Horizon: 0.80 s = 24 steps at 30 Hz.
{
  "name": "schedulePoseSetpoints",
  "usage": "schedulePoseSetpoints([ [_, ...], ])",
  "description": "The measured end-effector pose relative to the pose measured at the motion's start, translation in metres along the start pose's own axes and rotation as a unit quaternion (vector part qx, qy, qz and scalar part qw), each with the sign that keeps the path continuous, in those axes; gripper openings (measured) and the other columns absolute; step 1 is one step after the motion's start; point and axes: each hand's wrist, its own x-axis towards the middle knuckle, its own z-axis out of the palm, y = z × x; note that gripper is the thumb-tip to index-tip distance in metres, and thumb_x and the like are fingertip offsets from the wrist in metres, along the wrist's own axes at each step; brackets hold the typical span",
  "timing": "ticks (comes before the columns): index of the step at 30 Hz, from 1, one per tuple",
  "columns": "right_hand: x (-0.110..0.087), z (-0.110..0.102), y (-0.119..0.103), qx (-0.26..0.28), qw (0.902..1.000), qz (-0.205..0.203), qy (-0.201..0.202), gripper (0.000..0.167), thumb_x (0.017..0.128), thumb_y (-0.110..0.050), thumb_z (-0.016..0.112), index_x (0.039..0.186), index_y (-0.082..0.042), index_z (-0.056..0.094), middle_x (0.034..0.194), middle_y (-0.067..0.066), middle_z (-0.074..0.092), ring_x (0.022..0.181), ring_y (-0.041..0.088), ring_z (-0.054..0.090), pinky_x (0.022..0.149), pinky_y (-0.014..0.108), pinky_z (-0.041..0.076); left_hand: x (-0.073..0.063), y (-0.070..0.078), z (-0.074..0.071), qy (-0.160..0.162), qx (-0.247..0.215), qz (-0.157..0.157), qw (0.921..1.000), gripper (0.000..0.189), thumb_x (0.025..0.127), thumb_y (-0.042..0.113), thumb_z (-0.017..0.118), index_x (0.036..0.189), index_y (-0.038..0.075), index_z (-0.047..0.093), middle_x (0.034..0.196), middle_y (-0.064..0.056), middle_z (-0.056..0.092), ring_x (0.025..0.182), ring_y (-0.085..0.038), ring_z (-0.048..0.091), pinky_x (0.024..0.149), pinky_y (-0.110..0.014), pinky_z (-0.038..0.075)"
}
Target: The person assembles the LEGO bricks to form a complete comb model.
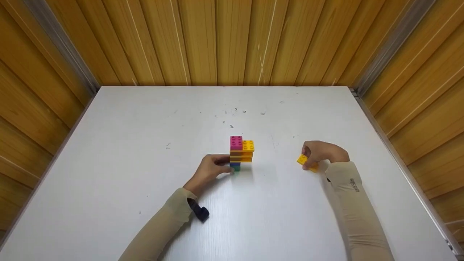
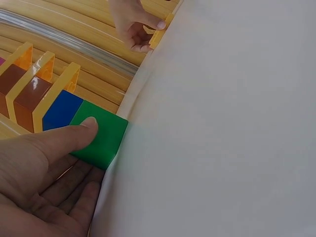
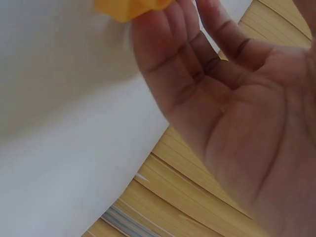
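Note:
A tower of toy building bricks (image 1: 236, 143) stands upright near the middle of the table. From the bottom it shows a green brick (image 2: 106, 131), a blue brick (image 2: 61, 109), then brown bricks between yellow plates that jut out to the right, with a pink brick on top. My left hand (image 1: 210, 169) grips the tower low down, its thumb on the green brick. To the right, my right hand (image 1: 320, 152) pinches a yellow brick (image 1: 301, 158) from above, close over the table. In the right wrist view only a corner of that yellow brick (image 3: 123, 9) shows past the fingers.
The white table (image 1: 108, 152) has dark scuff marks behind the tower. Wood-patterned walls (image 1: 203, 43) with metal corner strips enclose its back and sides. A black strap (image 1: 198, 211) hangs at the left cuff.

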Motion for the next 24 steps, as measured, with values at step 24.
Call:
schedulePoseSetpoints([
  [24,0.006,-0.001,-0.012,-0.028,0.9992,-0.028,0.009,0.039,0.075,-0.021,0.081,0.104,-0.007,0.058,0.102,0.007,0.058,0.092,0.023,0.051,0.080,0.033,0.046,0.000,0.000,-0.001,-0.008,-0.005,0.002,1.0000,0.048,0.078,0.008,0.077,0.124,0.006,0.065,0.121,-0.009,0.068,0.117,-0.022,0.061,0.106,-0.038,0.044],
])
